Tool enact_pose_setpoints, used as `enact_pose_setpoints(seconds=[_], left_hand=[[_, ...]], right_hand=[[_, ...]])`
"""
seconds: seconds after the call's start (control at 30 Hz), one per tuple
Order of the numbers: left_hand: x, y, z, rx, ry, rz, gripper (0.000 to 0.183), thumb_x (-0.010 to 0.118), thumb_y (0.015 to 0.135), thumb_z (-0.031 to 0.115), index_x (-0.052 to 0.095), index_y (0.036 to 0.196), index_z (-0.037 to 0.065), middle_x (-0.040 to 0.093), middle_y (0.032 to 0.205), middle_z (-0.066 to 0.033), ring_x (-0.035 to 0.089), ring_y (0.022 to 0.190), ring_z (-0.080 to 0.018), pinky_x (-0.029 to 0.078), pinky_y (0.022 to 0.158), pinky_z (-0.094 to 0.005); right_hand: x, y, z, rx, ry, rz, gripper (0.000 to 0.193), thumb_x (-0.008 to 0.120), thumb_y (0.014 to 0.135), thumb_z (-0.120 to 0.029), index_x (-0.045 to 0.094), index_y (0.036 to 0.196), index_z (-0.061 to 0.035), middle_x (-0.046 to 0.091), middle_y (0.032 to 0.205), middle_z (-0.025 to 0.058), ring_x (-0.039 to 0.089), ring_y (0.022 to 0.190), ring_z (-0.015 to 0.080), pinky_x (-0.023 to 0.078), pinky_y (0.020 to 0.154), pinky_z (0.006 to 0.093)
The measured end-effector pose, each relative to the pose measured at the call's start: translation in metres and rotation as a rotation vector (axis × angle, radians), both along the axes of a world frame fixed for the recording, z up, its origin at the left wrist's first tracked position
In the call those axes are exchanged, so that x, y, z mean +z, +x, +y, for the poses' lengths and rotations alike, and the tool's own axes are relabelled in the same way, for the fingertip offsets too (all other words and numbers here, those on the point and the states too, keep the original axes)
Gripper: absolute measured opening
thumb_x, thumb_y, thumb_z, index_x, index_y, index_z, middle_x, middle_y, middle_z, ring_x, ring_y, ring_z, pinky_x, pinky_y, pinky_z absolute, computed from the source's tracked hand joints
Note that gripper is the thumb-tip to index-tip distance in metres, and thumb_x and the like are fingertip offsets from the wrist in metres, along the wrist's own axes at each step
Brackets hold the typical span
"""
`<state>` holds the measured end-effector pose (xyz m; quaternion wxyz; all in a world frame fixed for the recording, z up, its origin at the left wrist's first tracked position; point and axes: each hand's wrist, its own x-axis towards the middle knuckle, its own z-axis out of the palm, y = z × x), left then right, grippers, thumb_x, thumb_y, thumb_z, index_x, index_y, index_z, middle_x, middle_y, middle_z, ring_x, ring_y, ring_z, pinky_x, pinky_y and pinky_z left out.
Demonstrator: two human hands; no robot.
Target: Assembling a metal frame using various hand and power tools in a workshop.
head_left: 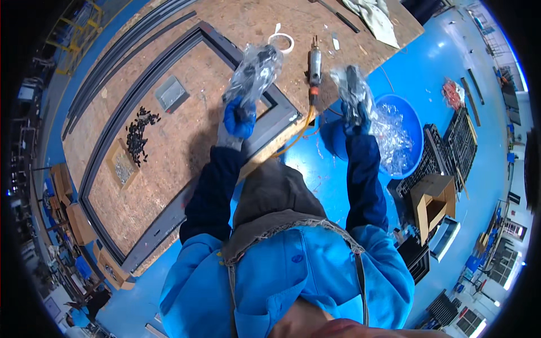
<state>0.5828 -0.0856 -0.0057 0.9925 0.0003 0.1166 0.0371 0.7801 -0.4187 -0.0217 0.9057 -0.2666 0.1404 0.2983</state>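
My left hand [239, 119], in a blue glove, is closed around a dark part in a crinkled clear plastic bag [256, 67]. It hangs above the near right corner of a dark grey rectangular frame [286, 115] lying on the wooden table. Further right, my gloved right hand [355, 117] grips another dark part in clear plastic [352, 84], held past the table's edge. The exact kind of either part is obscured by the wrapping. Between my hands a power screwdriver [314, 65] with an orange hose lies on the table.
A blue tub [418, 132] of crumpled clear plastic stands on the floor beside my right hand. Inside the frame are a grey metal box [172, 93], small black pieces [137, 135] and a screw tray [123, 166]. A tape roll [282, 43] and white cloth [377, 22] lie farther back.
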Motion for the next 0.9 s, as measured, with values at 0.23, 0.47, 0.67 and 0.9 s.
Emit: enact_pose_setpoints(seconds=[0.23, 0.47, 0.67, 0.9], left_hand=[[-0.036, 0.166, 0.075, 0.052, 0.065, -0.299, 0.033, 0.051, 0.086, 0.007, 0.051, 0.119, -0.001, 0.061, 0.110, -0.0130, 0.061, 0.088, -0.0264, 0.052, 0.076, -0.0331], [-0.053, 0.296, 0.104, 0.522, 0.313, 0.194, 0.028, 0.056, 0.082, 0.006, 0.059, 0.110, 0.003, 0.064, 0.104, -0.0105, 0.063, 0.088, -0.0268, 0.053, 0.076, -0.0356], [-0.051, 0.340, 0.110, 0.682, 0.557, 0.446, 0.035, 0.061, 0.081, 0.000, 0.055, 0.116, 0.003, 0.062, 0.110, -0.0109, 0.060, 0.101, -0.0234, 0.052, 0.083, -0.0333], [-0.002, 0.349, 0.095, 1.012, 1.776, 0.944, 0.071, 0.079, 0.067, 0.012, 0.042, 0.128, 0.005, 0.057, 0.110, -0.0129, 0.059, 0.095, -0.0276, 0.050, 0.080, -0.0385]], right_hand=[[0.015, 0.154, 0.143, 0.187, -0.120, -0.029, 0.028, 0.058, 0.088, -0.020, 0.056, 0.113, -0.0082, 0.065, 0.105, 0.0145, 0.066, 0.089, 0.0308, 0.056, 0.050, 0.0310], [-0.031, 0.292, 0.262, 0.335, -0.205, 0.001, 0.029, 0.057, 0.087, -0.017, 0.056, 0.115, -0.0086, 0.064, 0.110, 0.0126, 0.064, 0.094, 0.0322, 0.058, 0.062, 0.0399], [-0.053, 0.353, 0.360, 0.594, 0.023, 0.022, 0.038, 0.057, 0.088, -0.025, 0.052, 0.123, -0.0100, 0.061, 0.112, 0.0160, 0.062, 0.093, 0.0337, 0.054, 0.072, 0.0446], [-0.020, 0.382, 0.241, 0.608, -0.789, -0.840, 0.035, 0.065, 0.084, -0.018, 0.057, 0.116, -0.0041, 0.065, 0.096, 0.0056, 0.064, 0.081, 0.0182, 0.050, 0.063, 0.0255]])
